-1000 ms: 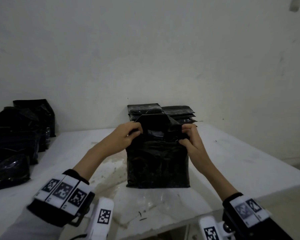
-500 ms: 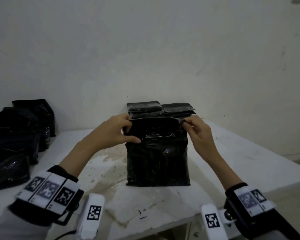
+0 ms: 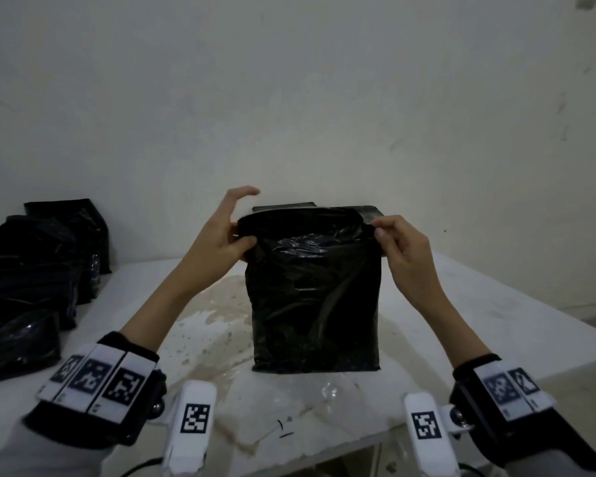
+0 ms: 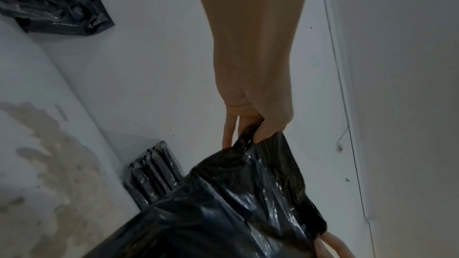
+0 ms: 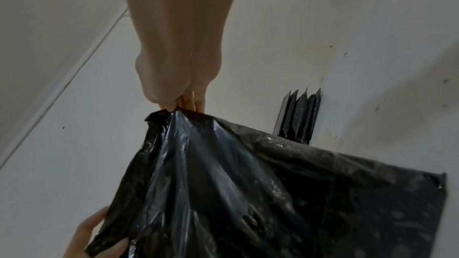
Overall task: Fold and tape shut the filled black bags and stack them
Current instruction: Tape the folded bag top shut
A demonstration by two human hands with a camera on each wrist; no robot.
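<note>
Both hands, left hand (image 3: pixel 221 242) and right hand (image 3: pixel 398 244), pinch the black bag's (image 3: pixel 313 297) top corners mid-frame. Stack of taped bags (image 3: pixel 369 212) sits right behind it, loose bags (image 3: pixel 31 280) far left on the table (image 3: pixel 496 321).

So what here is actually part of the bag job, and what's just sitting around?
Part of the job:
- black bag, top corners pinched by the left hand and right hand
- stack of folded bags behind it
- pile of black bags, far left

Just there:
- stained white table
- wall
</note>
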